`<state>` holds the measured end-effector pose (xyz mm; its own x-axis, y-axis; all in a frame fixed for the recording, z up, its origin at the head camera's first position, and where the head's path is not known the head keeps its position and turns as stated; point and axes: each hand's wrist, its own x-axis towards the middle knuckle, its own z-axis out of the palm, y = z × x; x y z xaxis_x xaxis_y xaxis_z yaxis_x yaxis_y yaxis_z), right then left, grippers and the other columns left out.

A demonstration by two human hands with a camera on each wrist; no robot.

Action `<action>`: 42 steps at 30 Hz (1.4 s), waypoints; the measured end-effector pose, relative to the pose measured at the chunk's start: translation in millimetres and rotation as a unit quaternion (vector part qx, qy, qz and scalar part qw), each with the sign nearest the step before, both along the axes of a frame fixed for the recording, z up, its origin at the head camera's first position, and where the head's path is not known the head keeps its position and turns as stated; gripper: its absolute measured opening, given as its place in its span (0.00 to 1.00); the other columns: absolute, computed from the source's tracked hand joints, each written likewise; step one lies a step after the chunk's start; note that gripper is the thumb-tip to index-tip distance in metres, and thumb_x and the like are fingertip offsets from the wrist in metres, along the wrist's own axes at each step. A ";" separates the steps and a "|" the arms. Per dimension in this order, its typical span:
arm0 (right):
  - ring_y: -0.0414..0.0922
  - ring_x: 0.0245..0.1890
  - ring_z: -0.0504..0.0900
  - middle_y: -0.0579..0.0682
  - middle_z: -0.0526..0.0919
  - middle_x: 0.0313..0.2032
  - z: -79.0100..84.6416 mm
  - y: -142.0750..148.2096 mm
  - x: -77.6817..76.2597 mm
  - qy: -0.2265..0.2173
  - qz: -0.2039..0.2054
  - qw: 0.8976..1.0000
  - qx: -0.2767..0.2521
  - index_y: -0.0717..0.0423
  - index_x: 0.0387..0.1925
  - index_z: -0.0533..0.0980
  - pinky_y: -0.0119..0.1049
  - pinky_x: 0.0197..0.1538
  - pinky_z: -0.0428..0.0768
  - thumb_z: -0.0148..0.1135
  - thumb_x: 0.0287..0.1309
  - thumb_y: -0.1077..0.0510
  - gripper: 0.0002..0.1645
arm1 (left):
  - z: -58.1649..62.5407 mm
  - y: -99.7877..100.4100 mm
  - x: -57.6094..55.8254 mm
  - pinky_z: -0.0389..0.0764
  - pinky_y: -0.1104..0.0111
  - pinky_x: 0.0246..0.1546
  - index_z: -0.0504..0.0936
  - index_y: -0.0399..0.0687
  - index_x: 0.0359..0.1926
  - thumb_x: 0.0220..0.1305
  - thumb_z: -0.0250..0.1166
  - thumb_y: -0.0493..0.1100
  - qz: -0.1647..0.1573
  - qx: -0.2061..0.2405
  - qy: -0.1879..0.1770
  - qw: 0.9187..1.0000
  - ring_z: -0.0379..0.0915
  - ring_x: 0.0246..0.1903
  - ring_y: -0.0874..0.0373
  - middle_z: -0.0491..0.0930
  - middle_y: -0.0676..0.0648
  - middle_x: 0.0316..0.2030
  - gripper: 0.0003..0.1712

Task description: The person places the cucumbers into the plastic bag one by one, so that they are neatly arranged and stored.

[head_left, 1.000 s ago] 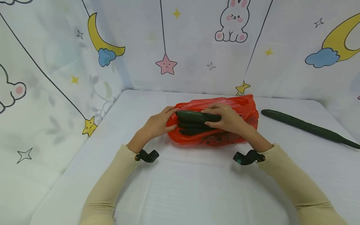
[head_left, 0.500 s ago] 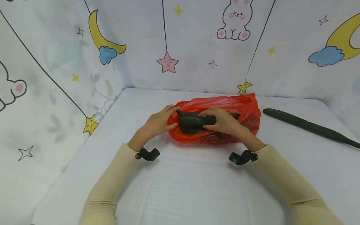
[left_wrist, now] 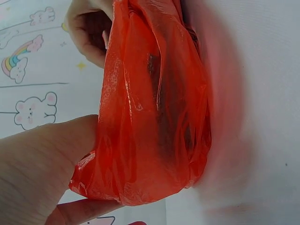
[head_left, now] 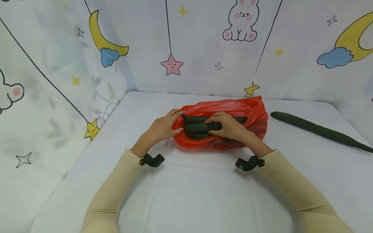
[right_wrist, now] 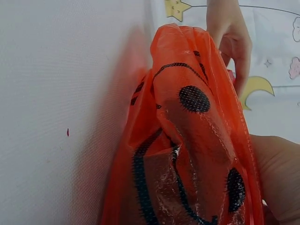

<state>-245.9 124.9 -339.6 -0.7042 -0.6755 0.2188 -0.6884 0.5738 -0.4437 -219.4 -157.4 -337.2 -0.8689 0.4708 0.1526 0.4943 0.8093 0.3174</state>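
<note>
In the head view a red plastic bag (head_left: 257, 113) lies on its side on the white table, its mouth facing up. Several dark green cucumbers (head_left: 194, 119) lie lengthwise inside. My left hand (head_left: 163, 127) pinches the bag's left edge between thumb and fingers. With thumb and fingers, my right hand (head_left: 228, 127) grips the middle cucumber (head_left: 193, 127) from above. The left wrist view shows the red bag (left_wrist: 140, 131) beside my left hand (left_wrist: 37, 159), and the bag film hides most of the contents. In the right wrist view the bag's printed side (right_wrist: 187, 136) covers the fingers of my right hand (right_wrist: 276, 168).
One long cucumber (head_left: 314, 129) lies on the table to the right of the bag, slanting toward the right edge. A white cloth covers the table (head_left: 204, 194). Behind it hangs a printed curtain (head_left: 198, 38) with moons, stars and a rabbit.
My right hand has moved slightly left and toward me with its cucumber, which now lies lower, between the others in the bag. The left hand has stayed at the bag's edge.
</note>
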 end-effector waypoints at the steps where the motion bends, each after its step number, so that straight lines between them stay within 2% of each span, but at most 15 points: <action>1: 0.53 0.53 0.74 0.55 0.81 0.49 0.6 0.0 0.2 -0.001 0.000 1.000 0.000 0.56 0.50 0.81 0.55 0.56 0.76 0.72 0.53 0.59 0.20 | -0.2 0.0 -0.2 0.83 0.61 0.32 0.60 0.47 0.73 0.64 0.65 0.50 0.000 0.000 0.000 1.000 0.77 0.39 0.51 0.61 0.44 0.69 0.40; 5: 0.52 0.51 0.75 0.55 0.81 0.48 1.3 1.9 0.9 -0.006 -0.002 1.000 -0.010 0.58 0.51 0.80 0.53 0.54 0.78 0.71 0.54 0.59 0.21 | -1.3 -0.2 -0.6 0.83 0.61 0.32 0.60 0.47 0.73 0.64 0.65 0.49 -0.003 0.002 0.003 1.000 0.77 0.38 0.51 0.62 0.44 0.69 0.40; 10: 0.49 0.44 0.76 0.54 0.81 0.45 0.3 5.5 1.5 -0.009 0.000 0.999 -0.053 0.60 0.54 0.78 0.45 0.46 0.80 0.71 0.55 0.59 0.24 | -2.3 -0.4 -1.0 0.82 0.62 0.30 0.61 0.47 0.73 0.64 0.65 0.49 -0.002 0.001 0.007 1.000 0.76 0.33 0.51 0.62 0.44 0.69 0.39; 21: 0.49 0.40 0.77 0.55 0.83 0.41 -4.6 16.2 7.0 0.042 0.002 0.990 -0.138 0.60 0.56 0.77 0.46 0.43 0.78 0.71 0.53 0.63 0.27 | -2.9 0.9 -1.5 0.83 0.63 0.30 0.61 0.47 0.73 0.65 0.65 0.49 -0.004 -0.003 0.008 1.000 0.76 0.33 0.52 0.62 0.44 0.69 0.40; 26: 0.50 0.40 0.78 0.58 0.83 0.41 -0.4 18.4 14.1 0.048 -0.003 0.984 -0.174 0.62 0.54 0.77 0.42 0.40 0.77 0.70 0.52 0.66 0.26 | -0.6 0.1 -0.8 0.83 0.61 0.31 0.61 0.46 0.73 0.64 0.65 0.49 0.000 -0.004 0.008 1.000 0.77 0.33 0.51 0.62 0.43 0.69 0.39; 31: 0.52 0.40 0.77 0.61 0.83 0.41 6.5 19.4 21.0 0.056 0.016 0.976 -0.209 0.63 0.53 0.77 0.41 0.38 0.77 0.70 0.51 0.69 0.25 | -0.8 -0.2 -0.5 0.83 0.61 0.31 0.61 0.46 0.72 0.64 0.65 0.49 0.001 -0.004 0.008 1.000 0.76 0.30 0.51 0.62 0.43 0.69 0.39; 37: 0.48 0.43 0.77 0.57 0.83 0.43 13.2 29.7 29.5 0.069 0.018 0.974 -0.216 0.61 0.52 0.78 0.31 0.44 0.77 0.70 0.49 0.71 0.26 | -1.9 0.8 0.0 0.83 0.62 0.31 0.61 0.46 0.72 0.64 0.65 0.49 -0.006 -0.001 0.006 1.000 0.76 0.31 0.51 0.62 0.43 0.69 0.39; 42: 0.46 0.42 0.76 0.56 0.82 0.46 19.5 41.0 33.5 0.087 0.019 0.971 -0.222 0.63 0.52 0.79 0.31 0.41 0.77 0.69 0.47 0.74 0.27 | -1.1 1.1 -0.3 0.83 0.60 0.31 0.62 0.45 0.72 0.64 0.66 0.49 -0.003 -0.002 0.012 1.000 0.76 0.30 0.51 0.62 0.43 0.68 0.39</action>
